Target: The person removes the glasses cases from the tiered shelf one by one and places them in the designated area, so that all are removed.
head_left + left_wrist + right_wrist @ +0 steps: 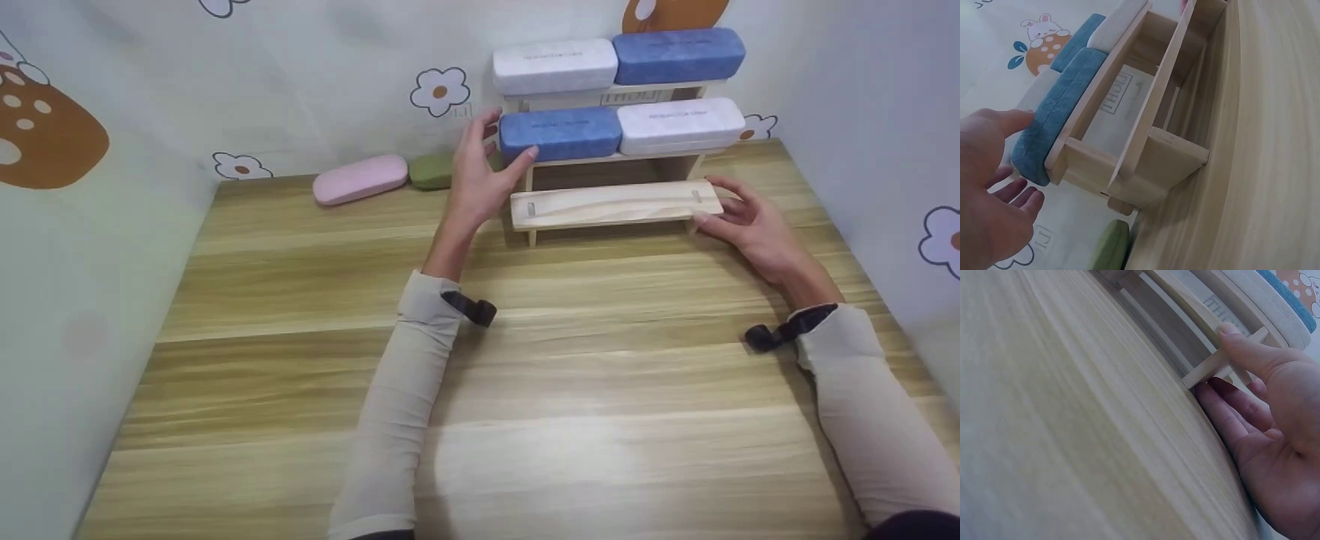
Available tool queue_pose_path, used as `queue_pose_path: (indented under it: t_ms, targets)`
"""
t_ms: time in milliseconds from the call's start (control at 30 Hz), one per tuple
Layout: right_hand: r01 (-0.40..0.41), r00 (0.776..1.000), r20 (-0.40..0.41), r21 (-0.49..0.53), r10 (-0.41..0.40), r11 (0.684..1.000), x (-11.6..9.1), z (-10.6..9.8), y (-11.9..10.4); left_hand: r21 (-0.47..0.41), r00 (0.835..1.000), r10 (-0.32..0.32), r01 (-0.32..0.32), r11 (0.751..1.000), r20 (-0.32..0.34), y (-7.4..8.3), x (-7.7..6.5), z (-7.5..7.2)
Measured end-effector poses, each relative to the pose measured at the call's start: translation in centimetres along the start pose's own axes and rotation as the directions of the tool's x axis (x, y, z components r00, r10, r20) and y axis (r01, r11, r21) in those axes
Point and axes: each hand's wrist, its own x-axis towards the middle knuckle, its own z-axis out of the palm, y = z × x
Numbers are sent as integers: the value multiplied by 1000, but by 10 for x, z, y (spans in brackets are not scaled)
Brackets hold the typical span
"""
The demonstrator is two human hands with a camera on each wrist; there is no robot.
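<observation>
A three-step wooden display rack stands against the back wall, its lowest shelf bare. On its middle shelf are a blue glasses case and a white glasses case. My left hand is at the left end of that blue case, thumb by its front edge and fingers spread loosely beside it. In the left wrist view, a gap shows between the fingertips and the case. My right hand grips the right end of the lowest shelf, thumb on its front edge and fingers against the outer side of the leg.
The top shelf holds another white case and another blue case. Left of the rack, a pink case and a partly hidden green case lie by the wall. Patterned walls border the wood-grain table.
</observation>
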Motion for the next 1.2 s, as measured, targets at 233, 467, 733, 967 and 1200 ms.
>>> queue_pose_path:
  t_ms: [233,467,733,967,1200]
  targets:
    - [-3,1000,0,2,3,1000,0,0,0,-45,999,-39,40,998,17,-7,2,8]
    - [-8,1000,1,-28,8,1000,0,-1,0,-77,998,-66,67,995,16,-10,2,11]
    - [5,1000,2,15,-5,1000,0,0,1,-117,998,-56,54,992,-13,-10,2,10]
    - [17,1000,9,82,-18,997,0,2,1,-171,995,-92,84,982,-40,-10,0,5]
    - [14,1000,5,65,-15,998,0,2,0,-323,988,-144,122,939,-47,-12,-2,-2]
